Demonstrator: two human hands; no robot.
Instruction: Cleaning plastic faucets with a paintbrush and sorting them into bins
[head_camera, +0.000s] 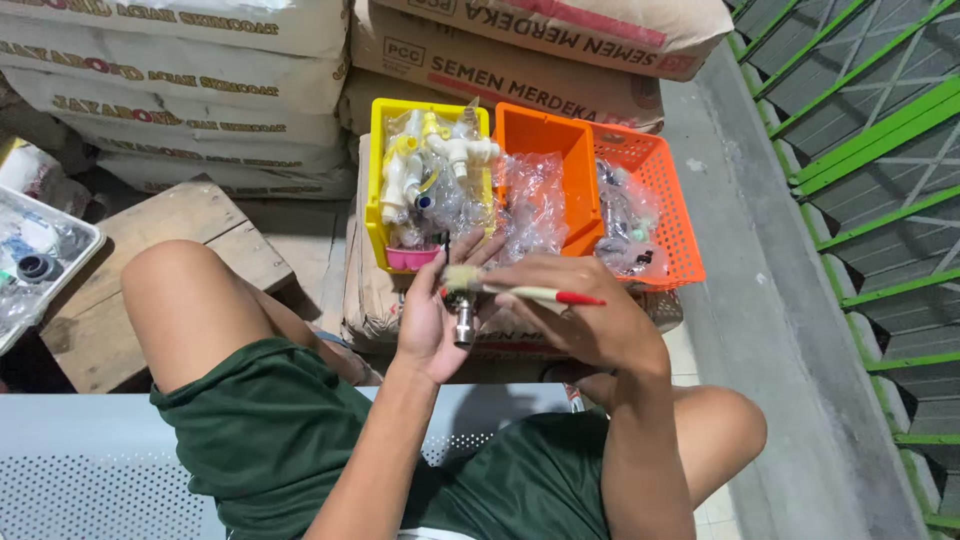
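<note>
Clear plastic forms the tray (88, 240) at the far left, well apart from both hands; it holds small dark fittings. Between it and the hands lies a wooden pallet (190, 225), with stacked pale sacks (190, 90) behind.

The left hand (430, 315) is closed around a metal tap fitting (464, 322), palm turned toward the body, fingers wrapped at the back. The fitting stands roughly upright, its long axis vertical, threaded end pointing down below the palm.

The right hand (590, 315) grips a paintbrush (525, 292) in a narrow pinch. The brush lies horizontal, at right angles to the fitting: bristles at the left, touching the top of the fitting, red handle tip pointing right past the fingers. The two hands are just beside each other; the left is the nearer one to the fitting, since it carries it.

Directly beyond the hands stands a yellow bin (378, 170) of white plastic taps, with a small pink cup (412, 258) at its near edge. To its right is an orange basket (670, 215) containing bagged fittings. Both rest on a cement sack (370, 290). Right of the right hand runs a bare concrete ledge (760, 270), then a green metal grille (880, 150). Nothing stands between brush and fitting.
</note>
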